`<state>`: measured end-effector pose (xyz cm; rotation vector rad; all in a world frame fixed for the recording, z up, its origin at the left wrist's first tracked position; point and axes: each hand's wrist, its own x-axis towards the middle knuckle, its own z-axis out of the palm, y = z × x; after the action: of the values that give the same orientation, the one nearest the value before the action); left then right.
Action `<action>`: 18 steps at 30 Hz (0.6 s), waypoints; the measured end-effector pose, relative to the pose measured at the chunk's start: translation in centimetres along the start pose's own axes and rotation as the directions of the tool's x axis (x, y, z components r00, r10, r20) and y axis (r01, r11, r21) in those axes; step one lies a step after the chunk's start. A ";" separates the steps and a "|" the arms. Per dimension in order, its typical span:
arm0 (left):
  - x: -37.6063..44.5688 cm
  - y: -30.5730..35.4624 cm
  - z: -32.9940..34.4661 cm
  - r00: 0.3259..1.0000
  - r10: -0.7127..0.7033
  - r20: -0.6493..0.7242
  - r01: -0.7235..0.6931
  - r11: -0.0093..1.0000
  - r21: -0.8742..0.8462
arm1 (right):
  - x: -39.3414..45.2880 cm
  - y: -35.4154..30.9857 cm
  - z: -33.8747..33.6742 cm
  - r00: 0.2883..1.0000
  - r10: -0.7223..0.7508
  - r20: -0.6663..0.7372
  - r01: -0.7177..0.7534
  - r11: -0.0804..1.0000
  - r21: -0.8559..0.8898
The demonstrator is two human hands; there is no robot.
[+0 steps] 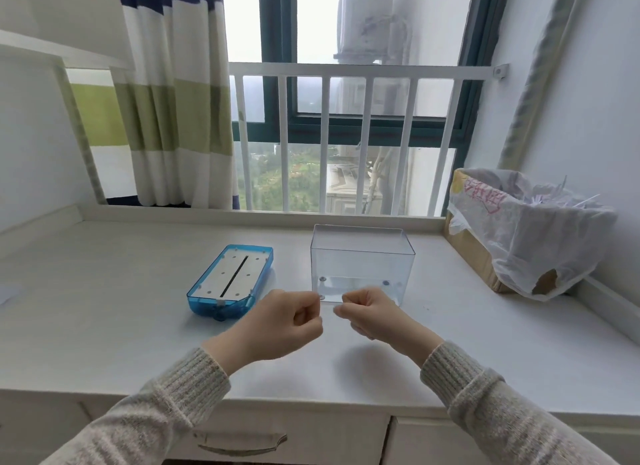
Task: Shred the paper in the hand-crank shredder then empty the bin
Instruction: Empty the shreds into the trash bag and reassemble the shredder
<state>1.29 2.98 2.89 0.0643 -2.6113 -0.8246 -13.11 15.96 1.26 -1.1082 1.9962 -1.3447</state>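
A clear plastic bin (362, 257) stands upright on the white desk (138, 312), with nothing visible inside it. To its left lies the blue shredder top (231, 278), upside down, its white underside and dark slot facing up. My left hand (284, 321) and my right hand (372, 314) hover close together just in front of the bin, both curled into loose fists with nothing visibly held. At the right edge stands a cardboard box lined with a white plastic bag (526, 229) that holds paper shreds.
A window with a white railing (346, 73) runs behind the desk, and a striped curtain (176, 94) hangs at the left. A drawer handle (239, 444) shows below the desk's front edge. A scrap of white paper (8, 291) lies at the far left.
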 end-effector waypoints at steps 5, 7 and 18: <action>-0.7 -0.4 -2.1 0.992 0.069 -0.107 -0.065 0.997 0.037 | 0.9 -1.1 2.0 0.999 -0.042 0.024 0.042 0.999 -0.011; -1.0 -0.6 -3.1 0.981 0.072 -0.181 -0.070 0.997 0.013 | 1.2 -1.3 2.8 0.998 -0.052 0.029 0.052 0.999 -0.009; -2.2 -3.5 -7.1 0.899 -0.074 -0.432 0.034 0.994 -0.100 | 3.0 -2.3 5.8 0.994 -0.104 -0.035 0.105 0.994 0.030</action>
<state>5.84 -3.38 5.49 0.2665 -2.1565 -0.8356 -9.57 10.01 1.16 -1.1976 1.9577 -1.4511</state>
